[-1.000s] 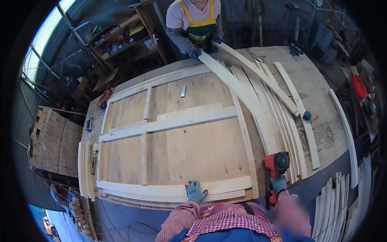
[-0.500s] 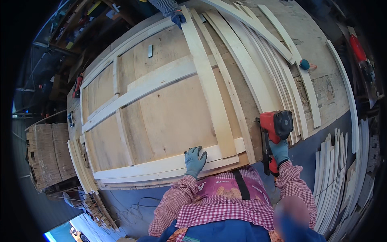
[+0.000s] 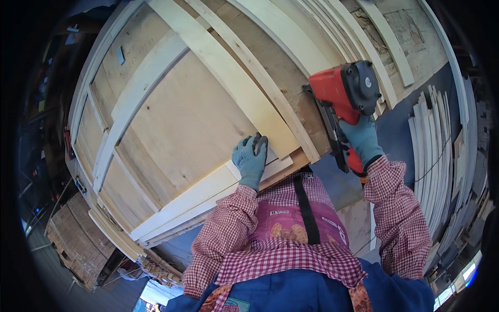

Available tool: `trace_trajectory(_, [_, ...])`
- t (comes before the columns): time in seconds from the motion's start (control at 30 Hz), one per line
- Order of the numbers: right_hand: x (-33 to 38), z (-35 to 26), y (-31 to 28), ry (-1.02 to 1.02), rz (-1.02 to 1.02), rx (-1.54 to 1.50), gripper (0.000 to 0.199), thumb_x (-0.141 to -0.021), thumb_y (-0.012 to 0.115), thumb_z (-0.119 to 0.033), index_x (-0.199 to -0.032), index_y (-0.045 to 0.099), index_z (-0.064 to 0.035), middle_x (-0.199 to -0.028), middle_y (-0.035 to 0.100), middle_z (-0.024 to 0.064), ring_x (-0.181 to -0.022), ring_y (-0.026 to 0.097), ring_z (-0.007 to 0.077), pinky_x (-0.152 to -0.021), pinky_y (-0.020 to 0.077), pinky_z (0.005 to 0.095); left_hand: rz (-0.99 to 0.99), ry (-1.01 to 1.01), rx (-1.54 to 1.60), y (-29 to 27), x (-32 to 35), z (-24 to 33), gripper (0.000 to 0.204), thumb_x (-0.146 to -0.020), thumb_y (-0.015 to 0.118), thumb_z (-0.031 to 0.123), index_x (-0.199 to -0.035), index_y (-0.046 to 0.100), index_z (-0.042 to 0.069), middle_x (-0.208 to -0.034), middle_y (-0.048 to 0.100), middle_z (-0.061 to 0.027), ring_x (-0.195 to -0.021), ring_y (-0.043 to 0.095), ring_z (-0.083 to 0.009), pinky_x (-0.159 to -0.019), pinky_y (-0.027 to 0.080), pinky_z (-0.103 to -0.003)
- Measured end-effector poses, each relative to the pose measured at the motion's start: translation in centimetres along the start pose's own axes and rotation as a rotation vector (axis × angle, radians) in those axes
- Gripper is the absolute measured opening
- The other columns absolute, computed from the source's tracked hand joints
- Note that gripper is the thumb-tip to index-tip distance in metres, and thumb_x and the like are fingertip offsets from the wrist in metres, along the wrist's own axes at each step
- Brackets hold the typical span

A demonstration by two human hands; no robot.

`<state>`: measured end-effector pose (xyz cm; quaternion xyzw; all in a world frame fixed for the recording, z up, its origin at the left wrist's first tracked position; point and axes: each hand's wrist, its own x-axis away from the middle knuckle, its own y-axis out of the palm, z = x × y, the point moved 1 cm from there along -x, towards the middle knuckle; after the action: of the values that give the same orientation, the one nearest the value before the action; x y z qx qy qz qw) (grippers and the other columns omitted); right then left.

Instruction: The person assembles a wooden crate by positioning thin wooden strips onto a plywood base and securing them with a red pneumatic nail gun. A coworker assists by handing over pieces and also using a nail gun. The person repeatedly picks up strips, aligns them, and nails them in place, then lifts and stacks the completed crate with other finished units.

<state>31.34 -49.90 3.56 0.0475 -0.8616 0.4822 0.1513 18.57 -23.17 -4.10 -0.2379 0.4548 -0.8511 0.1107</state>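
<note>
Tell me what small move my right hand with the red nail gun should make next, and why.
Probably lower the red nail gun onto the near end of the pale wooden slat. Your gloved left hand already pins that end on the bottom rail, while your right hand holds the gun aside.

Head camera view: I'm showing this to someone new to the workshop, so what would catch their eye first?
Most striking is the red nail gun, held in the gloved right hand at the right edge of the big plywood panel. Next comes the gloved left hand, pressing the near end of a pale wooden slat that runs lengthwise across the panel. A stack of thin slats lies to the right.
</note>
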Motion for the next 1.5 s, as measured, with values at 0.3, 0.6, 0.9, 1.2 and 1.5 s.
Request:
trace_trajectory(0.3, [1.0,-1.1,0.8,0.014,-0.047,0.041,0.037,-0.071,0.065,-0.032,-0.094,0.066,-0.0033,-0.088,0.068,0.0206,-0.086,0.065,0.0376,-0.079,0.052,0.0432,0.114,-0.021,-0.059,2.1,0.1,1.0,0.043,-0.077,0.071,0.048,-0.093,0.066,0.008,-0.103,0.061,-0.0096,-0.101,0.051,-0.0301,-0.09,0.036,-0.042])
trace_trajectory(0.6, [2.1,0.0,3.5,-0.167,0.063,0.09,0.027,-0.072,0.067,-0.031,-0.083,0.067,-0.0069,-0.075,0.067,0.0175,-0.073,0.065,0.0362,-0.066,0.0528,0.0456,0.115,0.025,0.086,2.7,0.3,0.6,0.044,-0.075,0.073,0.045,-0.094,0.063,0.007,-0.105,0.059,-0.013,-0.098,0.05,-0.0346,-0.085,0.039,-0.045])
trace_trajectory(0.9, [2.9,-0.8,2.8,-0.23,0.203,0.055,0.023,-0.066,0.067,-0.022,-0.079,0.066,-0.0036,-0.073,0.065,0.0167,-0.071,0.062,0.0399,-0.072,0.0511,0.0472,-0.115,0.22,-0.244,-0.5,2.0,2.8,0.108,-0.052,0.078,0.063,-0.133,0.042,0.002,-0.128,0.043,-0.0193,-0.119,0.038,-0.0377,-0.104,0.025,-0.051])
trace_trajectory(1.2, [1.4,0.8,4.3,-0.085,0.055,0.053,0.046,-0.066,0.07,-0.027,-0.101,0.063,0.0015,-0.102,0.063,0.0236,-0.097,0.059,0.0414,-0.088,0.0468,0.0449,-0.153,0.207,-0.216,-0.2,2.7,1.5,0.104,-0.055,0.077,0.062,-0.131,0.042,0.0,-0.125,0.044,-0.0176,-0.117,0.04,-0.0357,-0.103,0.027,-0.048])
trace_trajectory(1.5, [1.6,-2.1,2.4,-0.121,0.049,0.128,0.041,-0.068,0.07,-0.027,-0.097,0.064,0.0019,-0.093,0.065,0.024,-0.087,0.063,0.0395,-0.078,0.0495,0.0468,-0.128,0.13,-0.307,-2.5,0.6,3.0,0.096,-0.065,0.07,0.059,-0.133,0.04,-0.001,-0.121,0.05,-0.0174,-0.113,0.046,-0.0347,-0.1,0.032,-0.046])
